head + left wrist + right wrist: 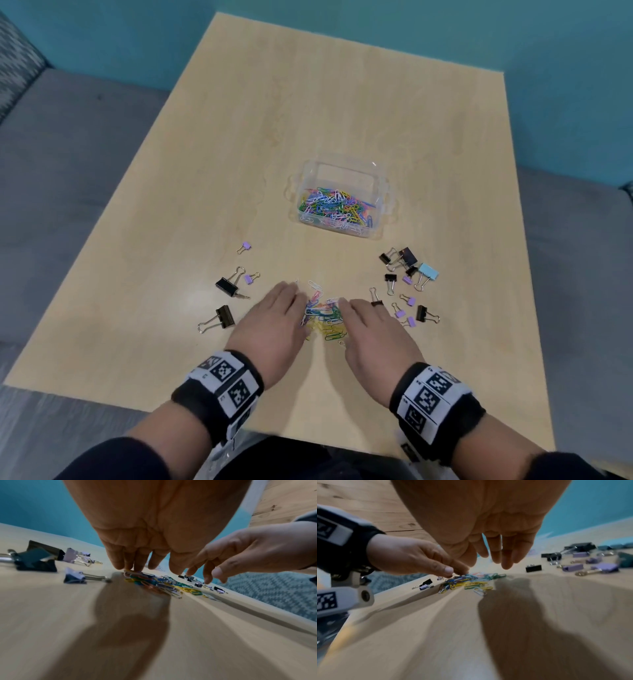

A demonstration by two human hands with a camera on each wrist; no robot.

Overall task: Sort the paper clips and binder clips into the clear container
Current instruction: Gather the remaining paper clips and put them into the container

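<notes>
Both hands flank the paper clips [323, 317] on the surface [342, 113]: left hand [274, 322] fingertips touching them, right hand [371, 329] loosely spread, empty. Light and slippery, clips likely scoop best from underneath. Stiff binder clips [407, 274] lie around; container [385, 195] beyond.

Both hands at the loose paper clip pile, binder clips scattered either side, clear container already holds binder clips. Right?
Not quite. The head view shows the clear container holds only coloured paper clips. The binder clips all lie on the table. Left hand and right hand flank the loose pile.
</notes>
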